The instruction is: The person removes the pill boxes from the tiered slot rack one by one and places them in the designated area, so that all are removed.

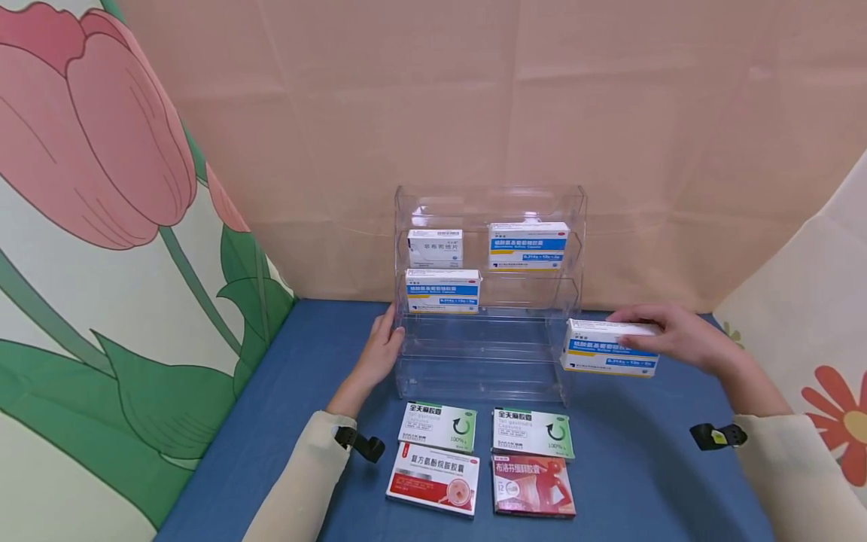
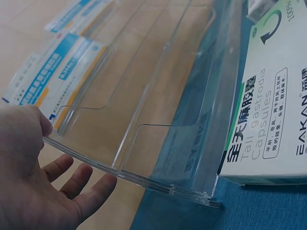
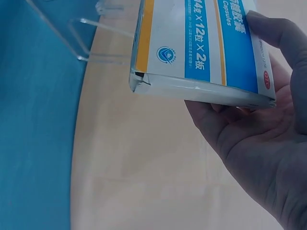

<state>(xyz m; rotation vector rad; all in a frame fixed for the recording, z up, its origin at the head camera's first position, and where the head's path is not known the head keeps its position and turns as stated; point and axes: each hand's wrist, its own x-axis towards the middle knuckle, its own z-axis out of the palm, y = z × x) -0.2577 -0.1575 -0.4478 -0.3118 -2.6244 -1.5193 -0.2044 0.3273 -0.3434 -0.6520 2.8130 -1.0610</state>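
My right hand grips a white-and-blue medicine box, thumb on its printed front and fingers behind. This box is raised at the right side of a clear display rack. On the rack's left edge, my left hand holds the side panel, its thumb at the front edge in the left wrist view. A matching blue-and-white box stands on a middle tier, close to that thumb. Higher up stand a small white box and another blue-and-white box.
Before the rack lie two green-and-white boxes, one left and one right. Nearer to me are a red-and-white box and a pink-red box. A blue cloth covers the table; a beige backdrop hangs behind.
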